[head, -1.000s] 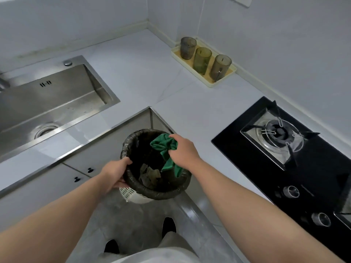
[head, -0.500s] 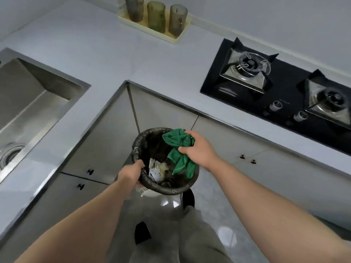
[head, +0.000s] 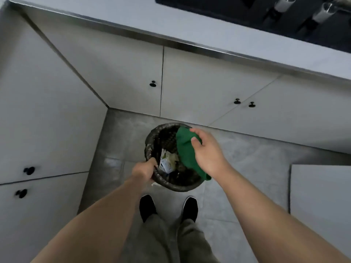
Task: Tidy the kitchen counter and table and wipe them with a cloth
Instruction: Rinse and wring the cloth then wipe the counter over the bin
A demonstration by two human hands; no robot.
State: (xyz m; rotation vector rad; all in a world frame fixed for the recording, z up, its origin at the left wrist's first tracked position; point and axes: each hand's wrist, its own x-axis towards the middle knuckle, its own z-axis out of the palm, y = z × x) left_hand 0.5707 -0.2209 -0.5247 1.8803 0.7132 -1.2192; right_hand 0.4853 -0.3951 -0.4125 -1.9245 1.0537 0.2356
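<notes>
A small round waste bin (head: 152, 138) lined with a dark bag is low over the grey floor, in front of my feet. My left hand (head: 143, 170) grips its near left rim. My right hand (head: 206, 151) holds a green cloth (head: 185, 150) over the bin's right side; the cloth hangs across the opening and past the near rim. Crumpled paper scraps (head: 167, 162) lie inside the bin.
Grey cabinet doors with black knobs (head: 152, 84) form an inside corner behind the bin. The counter edge (head: 190, 44) runs across the top, with the black hob (head: 284, 16) and its dials at the upper right. A pale panel (head: 319, 196) stands at right.
The view has tilted down, so sink and glasses have left it. The bin has come down from counter height toward the floor, both hands still with it. The cloth has spread out flatter.
</notes>
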